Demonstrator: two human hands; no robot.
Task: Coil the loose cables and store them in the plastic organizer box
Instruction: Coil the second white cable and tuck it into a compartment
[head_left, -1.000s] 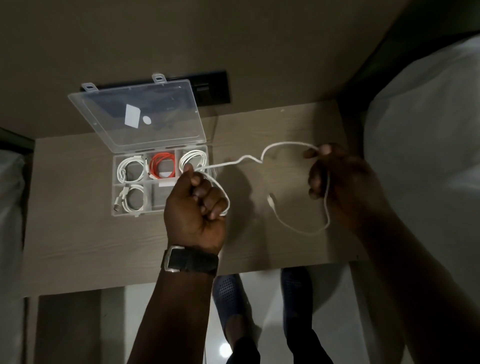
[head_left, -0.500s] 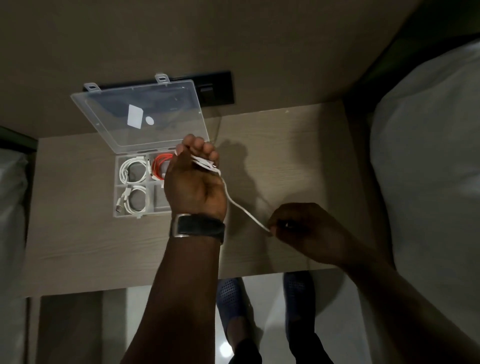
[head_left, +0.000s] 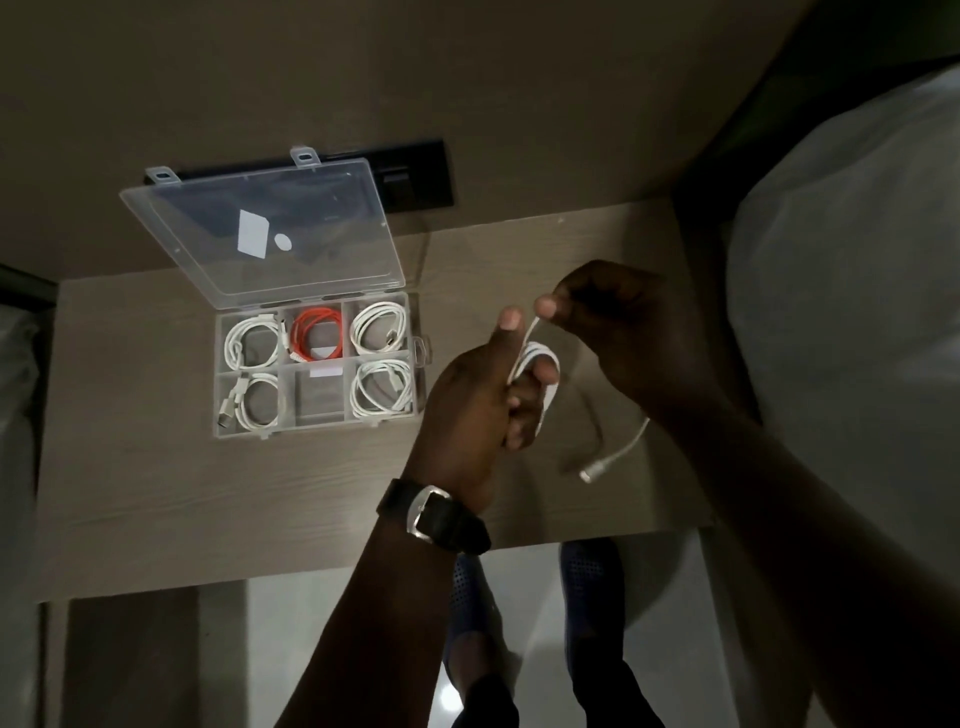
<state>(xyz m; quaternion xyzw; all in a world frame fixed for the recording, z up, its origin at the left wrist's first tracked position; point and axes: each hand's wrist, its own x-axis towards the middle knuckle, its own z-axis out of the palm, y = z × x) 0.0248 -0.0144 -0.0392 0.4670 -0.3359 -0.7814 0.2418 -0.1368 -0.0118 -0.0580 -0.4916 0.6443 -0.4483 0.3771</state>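
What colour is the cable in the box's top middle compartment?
Orange-red cable, seen clearly in the head view.

No legible text, even on the organizer box lid (head_left: 270, 228) stickers.

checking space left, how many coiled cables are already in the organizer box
5: white cables top left, bottom left, top right, bottom right, and an orange cable top middle. The bottom-middle compartment holds none.
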